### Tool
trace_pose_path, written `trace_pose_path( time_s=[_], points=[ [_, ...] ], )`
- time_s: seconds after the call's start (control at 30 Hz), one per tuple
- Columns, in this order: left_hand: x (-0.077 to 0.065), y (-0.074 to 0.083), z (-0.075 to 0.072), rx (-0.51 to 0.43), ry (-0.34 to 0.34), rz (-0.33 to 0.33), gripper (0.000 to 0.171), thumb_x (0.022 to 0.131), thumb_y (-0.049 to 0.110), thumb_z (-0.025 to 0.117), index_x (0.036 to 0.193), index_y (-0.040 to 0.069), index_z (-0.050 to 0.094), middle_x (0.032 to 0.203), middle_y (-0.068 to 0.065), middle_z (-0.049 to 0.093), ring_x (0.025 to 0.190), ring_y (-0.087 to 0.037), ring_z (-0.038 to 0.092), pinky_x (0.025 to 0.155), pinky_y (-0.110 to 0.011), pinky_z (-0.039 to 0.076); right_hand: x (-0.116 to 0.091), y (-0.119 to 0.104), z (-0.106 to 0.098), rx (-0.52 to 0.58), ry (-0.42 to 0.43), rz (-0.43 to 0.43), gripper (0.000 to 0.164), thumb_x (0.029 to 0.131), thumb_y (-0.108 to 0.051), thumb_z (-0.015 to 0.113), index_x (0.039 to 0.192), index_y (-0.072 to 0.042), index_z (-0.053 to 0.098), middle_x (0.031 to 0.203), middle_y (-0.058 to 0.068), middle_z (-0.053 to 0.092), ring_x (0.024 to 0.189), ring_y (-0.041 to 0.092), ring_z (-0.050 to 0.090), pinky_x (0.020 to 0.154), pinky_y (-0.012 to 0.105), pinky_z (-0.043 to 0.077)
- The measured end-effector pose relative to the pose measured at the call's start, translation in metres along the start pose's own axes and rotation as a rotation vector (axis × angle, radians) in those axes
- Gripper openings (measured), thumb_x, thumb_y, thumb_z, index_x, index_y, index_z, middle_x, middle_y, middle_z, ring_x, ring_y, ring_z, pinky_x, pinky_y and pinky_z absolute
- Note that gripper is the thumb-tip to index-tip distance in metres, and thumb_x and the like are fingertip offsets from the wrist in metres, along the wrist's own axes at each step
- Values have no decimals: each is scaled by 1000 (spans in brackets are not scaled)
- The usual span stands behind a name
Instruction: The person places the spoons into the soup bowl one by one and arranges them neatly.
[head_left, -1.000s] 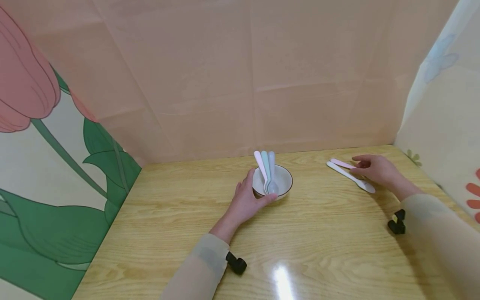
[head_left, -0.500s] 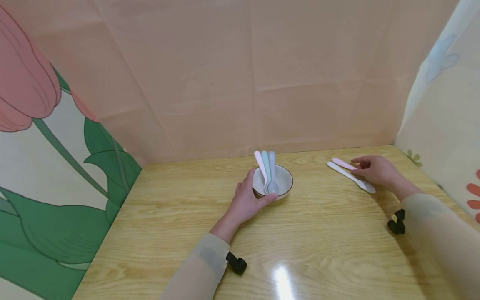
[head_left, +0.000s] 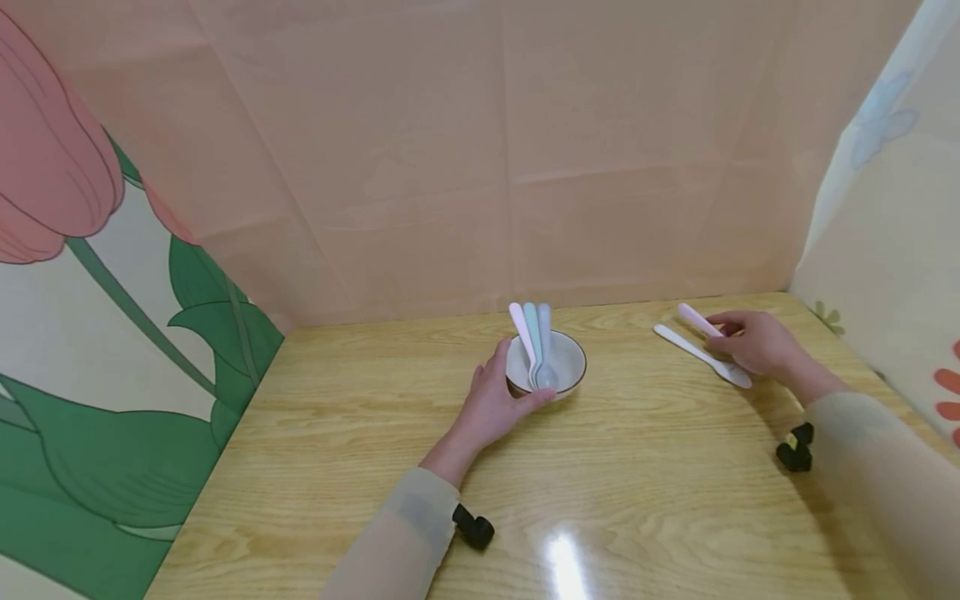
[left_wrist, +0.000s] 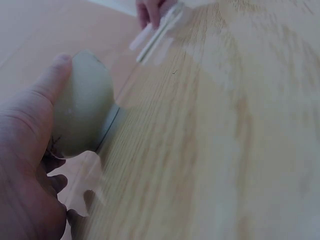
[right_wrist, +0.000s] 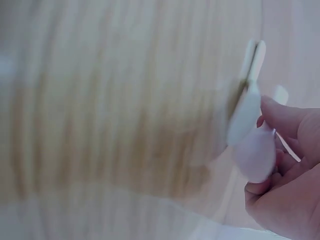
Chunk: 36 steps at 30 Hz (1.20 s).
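Note:
My left hand (head_left: 491,404) grips a white bowl (head_left: 567,354) with a dark rim, thumb at the front and fingers along the left side. Inside lean a pink-handled utensil (head_left: 521,321), a mint-green one (head_left: 532,321) and a lavender spoon (head_left: 545,333), heads down and overlapping. Farther right, my right hand (head_left: 757,342) pinches a pink spoon (head_left: 697,318) between thumb and fingers, its handle end tipped up. In the right wrist view the head of that pink spoon (right_wrist: 254,155) hangs under the fingers. A white spoon (head_left: 686,344) lies on the table just beside it.
The wooden table (head_left: 600,483) runs back to a pinkish sheet (head_left: 390,167) hung behind it. A panel with printed tulips (head_left: 127,317) borders the left, and a pale flower-print panel (head_left: 892,275) stands at the right. Black wrist cameras sit on both sleeves.
The pink spoon's handle has risen and shifted right, away from the white spoon, in the right hand's pinch. The left hand and bowl stay put.

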<state>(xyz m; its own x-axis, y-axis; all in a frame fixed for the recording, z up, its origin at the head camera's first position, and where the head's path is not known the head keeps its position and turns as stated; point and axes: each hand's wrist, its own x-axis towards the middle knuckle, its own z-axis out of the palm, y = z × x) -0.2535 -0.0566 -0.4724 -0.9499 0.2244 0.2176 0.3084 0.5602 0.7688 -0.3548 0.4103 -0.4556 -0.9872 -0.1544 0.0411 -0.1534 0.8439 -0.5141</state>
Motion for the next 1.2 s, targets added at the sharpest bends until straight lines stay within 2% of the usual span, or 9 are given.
trace_pose_path(
  time_s=[0.13, 0.3, 0.5, 0.8, 0.97, 1.2],
  points=[
    [0, 0, 0, 3, -6, -5, 107, 93, 59, 86, 172, 16, 29, 161, -1, 52, 149, -27, 49, 133, -57, 14, -2, -8, -4, 49, 28, -4, 53, 108, -24, 73, 149, 7, 60, 126, 32, 67, 93, 32, 63, 69, 34, 50],
    [1, -1, 1, -3, -3, 5, 105, 93, 58, 87, 171, 16, 31, 160, -3, 53, 150, -29, 49, 133, -60, 12, -4, -21, -11, 79, 71, -30, 50, 113, -29, 66, 147, 7, 61, 123, 36, 67, 86, 24, 63, 64, 31, 51],
    [1, -1, 0, -5, -2, 2, 105, 92, 58, 87, 171, 17, 31, 159, -2, 54, 149, -30, 49, 133, -58, 12, -10, -46, -15, 120, 129, -42, 51, 114, -33, 63, 148, 6, 61, 120, 32, 69, 82, 13, 61, 64, 29, 50],
    [0, -4, 0, -1, -5, -11, 104, 91, 60, 87, 171, 22, 31, 157, 3, 55, 146, -26, 50, 132, -52, 17, -14, -76, -9, 218, 165, -57, 57, 114, -34, 64, 155, 5, 56, 125, 26, 68, 88, 1, 58, 68, 22, 51],
    [1, -4, 0, -6, -5, -13, 105, 91, 61, 87, 171, 22, 31, 157, 3, 54, 146, -26, 49, 131, -52, 18, -14, -96, -3, 298, 179, -80, 58, 113, -29, 65, 158, 5, 53, 122, 24, 69, 89, 3, 60, 67, 22, 54],
    [-1, -4, -1, -18, -5, -10, 105, 91, 62, 87, 171, 22, 31, 157, 3, 54, 146, -26, 49, 132, -53, 15, -15, -124, 9, 381, 198, -87, 54, 113, -27, 66, 157, 2, 55, 120, 21, 68, 89, 6, 61, 70, 20, 52]
  ],
)
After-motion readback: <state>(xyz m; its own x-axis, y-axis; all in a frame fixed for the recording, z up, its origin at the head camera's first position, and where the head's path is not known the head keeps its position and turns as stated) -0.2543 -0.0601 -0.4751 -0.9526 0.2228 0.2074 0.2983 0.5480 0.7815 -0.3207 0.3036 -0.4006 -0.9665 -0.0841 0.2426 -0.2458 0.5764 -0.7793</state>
